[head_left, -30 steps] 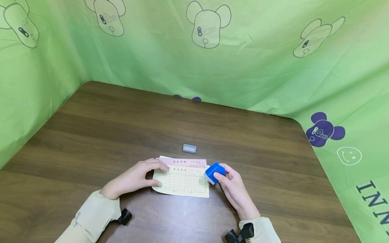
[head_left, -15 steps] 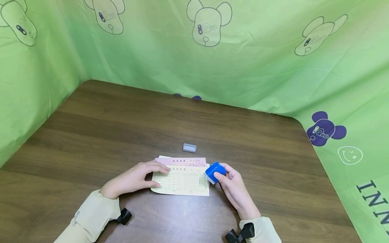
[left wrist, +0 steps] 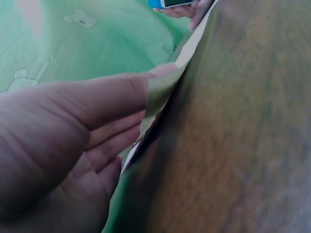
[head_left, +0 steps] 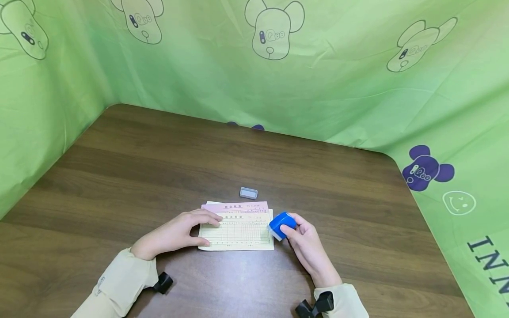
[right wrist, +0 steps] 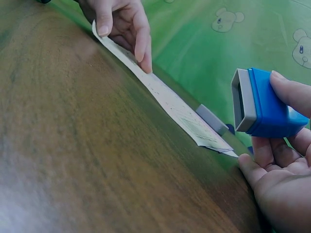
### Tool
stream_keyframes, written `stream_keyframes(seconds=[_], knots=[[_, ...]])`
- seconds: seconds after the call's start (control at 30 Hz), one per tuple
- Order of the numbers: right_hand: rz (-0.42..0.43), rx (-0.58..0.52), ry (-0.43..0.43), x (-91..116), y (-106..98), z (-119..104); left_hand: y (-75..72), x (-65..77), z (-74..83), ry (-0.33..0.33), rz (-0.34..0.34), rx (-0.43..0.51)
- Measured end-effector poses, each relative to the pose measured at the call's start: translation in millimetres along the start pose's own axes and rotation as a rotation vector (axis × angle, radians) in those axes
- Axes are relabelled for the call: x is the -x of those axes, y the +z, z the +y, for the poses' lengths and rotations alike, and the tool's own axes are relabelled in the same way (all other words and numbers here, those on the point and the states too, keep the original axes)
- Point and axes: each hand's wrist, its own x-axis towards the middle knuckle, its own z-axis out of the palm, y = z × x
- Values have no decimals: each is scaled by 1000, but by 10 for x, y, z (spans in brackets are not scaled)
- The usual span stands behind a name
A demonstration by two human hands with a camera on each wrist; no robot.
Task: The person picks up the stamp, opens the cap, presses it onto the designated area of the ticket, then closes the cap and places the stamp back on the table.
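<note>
A small stack of printed paper forms lies on the table, a pale green form (head_left: 238,236) on top and a pink form (head_left: 248,206) showing behind it. My left hand (head_left: 180,229) rests on the stack's left end, thumb near the front corner and fingertips farther back. In the left wrist view, the paper's edge (left wrist: 163,92) bends up by the thumb. At the stack's right edge my right hand (head_left: 308,247) holds a blue stamp (head_left: 283,224) between thumb and fingers. Its pale rectangular stamping end (right wrist: 243,101) is uncovered and tilted toward the forms.
A small grey stamp cap (head_left: 248,193) lies just behind the forms. The brown wooden table (head_left: 159,163) runs back to a green printed curtain (head_left: 199,79) along its far and side edges. Black camera mounts (head_left: 163,282) sit at both wrists.
The forms have slid slightly away from me and turned a little, and their front edge now lies straighter. My right hand and the stamp have hardly moved.
</note>
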Motion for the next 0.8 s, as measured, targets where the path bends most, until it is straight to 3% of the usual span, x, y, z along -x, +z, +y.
stream_keyframes(seconds=[0.27, 0.8], knots=[[-2, -1, -1, -4, -2, 4, 3, -12, -6, -5, -17, -20], [50, 133, 40, -10, 56, 5, 3, 1, -4, 5, -27, -44]])
